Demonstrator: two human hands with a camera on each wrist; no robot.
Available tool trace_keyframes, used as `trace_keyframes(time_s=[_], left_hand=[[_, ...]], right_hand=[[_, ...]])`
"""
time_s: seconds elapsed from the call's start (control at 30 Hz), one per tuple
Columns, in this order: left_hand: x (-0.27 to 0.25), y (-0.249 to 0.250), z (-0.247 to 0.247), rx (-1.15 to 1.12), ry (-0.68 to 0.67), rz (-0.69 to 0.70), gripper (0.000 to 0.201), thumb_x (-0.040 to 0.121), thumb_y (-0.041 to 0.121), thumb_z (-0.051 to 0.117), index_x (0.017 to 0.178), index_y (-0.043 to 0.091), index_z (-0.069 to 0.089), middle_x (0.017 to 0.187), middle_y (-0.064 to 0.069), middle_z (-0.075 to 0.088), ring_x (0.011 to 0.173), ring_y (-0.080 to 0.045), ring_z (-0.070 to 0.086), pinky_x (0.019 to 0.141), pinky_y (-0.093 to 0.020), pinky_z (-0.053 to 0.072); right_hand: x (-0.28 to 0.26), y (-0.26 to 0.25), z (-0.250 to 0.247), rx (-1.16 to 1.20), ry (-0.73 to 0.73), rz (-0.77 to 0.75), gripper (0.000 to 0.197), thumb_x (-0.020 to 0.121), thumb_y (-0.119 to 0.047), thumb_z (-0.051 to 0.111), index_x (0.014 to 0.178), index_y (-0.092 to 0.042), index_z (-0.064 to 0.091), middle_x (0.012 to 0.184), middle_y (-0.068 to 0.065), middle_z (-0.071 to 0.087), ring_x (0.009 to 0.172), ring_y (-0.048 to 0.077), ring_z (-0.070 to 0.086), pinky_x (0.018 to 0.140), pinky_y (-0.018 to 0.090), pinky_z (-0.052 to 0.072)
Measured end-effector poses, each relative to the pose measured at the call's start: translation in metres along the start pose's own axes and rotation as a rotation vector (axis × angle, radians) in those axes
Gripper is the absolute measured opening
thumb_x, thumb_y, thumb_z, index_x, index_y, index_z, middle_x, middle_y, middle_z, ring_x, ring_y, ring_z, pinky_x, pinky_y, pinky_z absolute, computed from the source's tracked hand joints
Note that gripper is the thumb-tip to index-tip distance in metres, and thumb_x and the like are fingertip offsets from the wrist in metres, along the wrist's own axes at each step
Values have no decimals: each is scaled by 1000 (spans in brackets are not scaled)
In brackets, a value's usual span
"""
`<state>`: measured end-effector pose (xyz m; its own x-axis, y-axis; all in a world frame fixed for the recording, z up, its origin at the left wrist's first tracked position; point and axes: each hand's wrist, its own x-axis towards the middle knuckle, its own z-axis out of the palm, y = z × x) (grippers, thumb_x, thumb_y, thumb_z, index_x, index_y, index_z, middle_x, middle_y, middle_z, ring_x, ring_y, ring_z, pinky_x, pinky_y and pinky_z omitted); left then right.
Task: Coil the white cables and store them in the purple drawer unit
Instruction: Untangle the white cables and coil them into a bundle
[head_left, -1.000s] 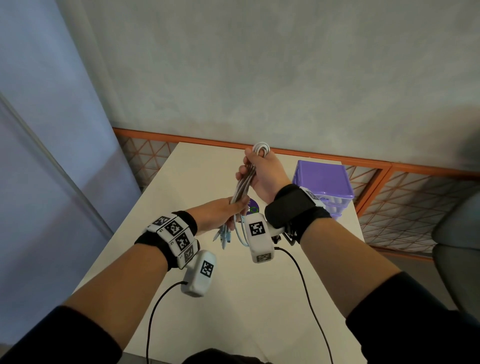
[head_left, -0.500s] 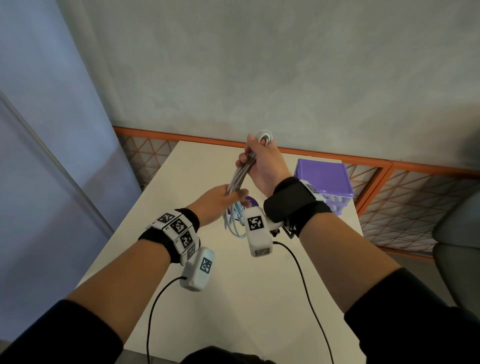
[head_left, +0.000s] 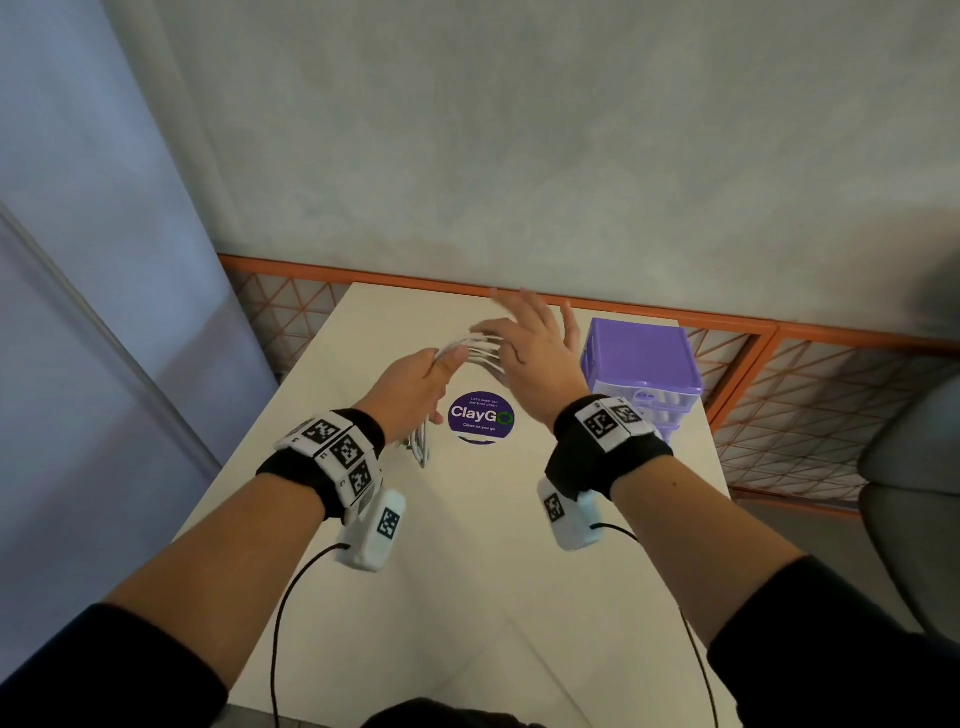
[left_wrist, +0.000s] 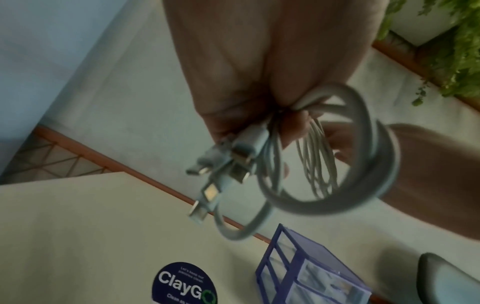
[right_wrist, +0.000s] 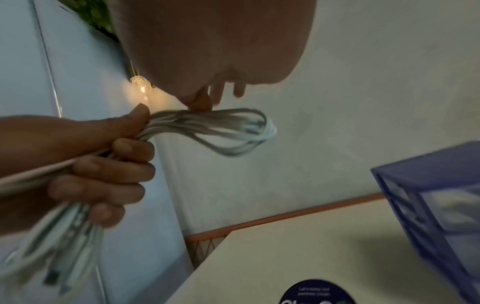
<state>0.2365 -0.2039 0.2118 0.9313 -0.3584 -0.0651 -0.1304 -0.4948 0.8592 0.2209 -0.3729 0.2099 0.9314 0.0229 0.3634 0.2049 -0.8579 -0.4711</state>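
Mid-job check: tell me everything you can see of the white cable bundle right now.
The white cables are several thin, smooth-jacketed leads folded into a long loose loop, held in the air above the table. The left hand grips the bundle mid-length; metal-tipped plugs hang below the fist, the looped end arcs toward the spread right hand, whose fingers seem to brush it.
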Motion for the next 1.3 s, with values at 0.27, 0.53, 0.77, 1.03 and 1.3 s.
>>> trace_keyframes(time_s=[0.27,0.53,0.77,1.03,1.3], left_hand=[[3,13,2,-61,43,33,39,97,49,34,79,19,50,97,-11,41,77,-23,49,82,-35,48],[9,3,2,-285,-62,-117,68,88,64,39,128,11,50,136,-6,32,123,-27,50,97,-47,50],[2,13,11,-389,-166,-161,55,94,56,32,132,19,47,137,-3,41,118,-21,48,86,-46,55],[12,-1,21,-100,-162,-153,75,88,68,31,126,9,57,119,-13,66,106,-25,63,95,-41,52],[24,4,45,308,20,0,60,83,64,44,67,8,57,67,-7,63,67,-26,63,62,-35,49]], right_hand=[[-17,-11,4,881,-360,452,50,93,-49,29,108,-12,57,99,11,65,83,22,59,71,30,48],[-20,-24,9,852,-520,240,45,79,-31,76,116,-12,59,111,27,67,105,47,61,97,61,47],[-23,-17,18,601,-377,418,31,73,-16,77,100,-4,69,94,15,74,81,22,69,86,44,58],[-35,-22,26,517,-346,382,28,69,-11,74,96,-7,64,90,17,72,84,33,70,82,50,58],[-51,-11,21,408,-337,448,29,65,-22,73,89,-8,66,84,12,73,70,25,67,74,45,60]])
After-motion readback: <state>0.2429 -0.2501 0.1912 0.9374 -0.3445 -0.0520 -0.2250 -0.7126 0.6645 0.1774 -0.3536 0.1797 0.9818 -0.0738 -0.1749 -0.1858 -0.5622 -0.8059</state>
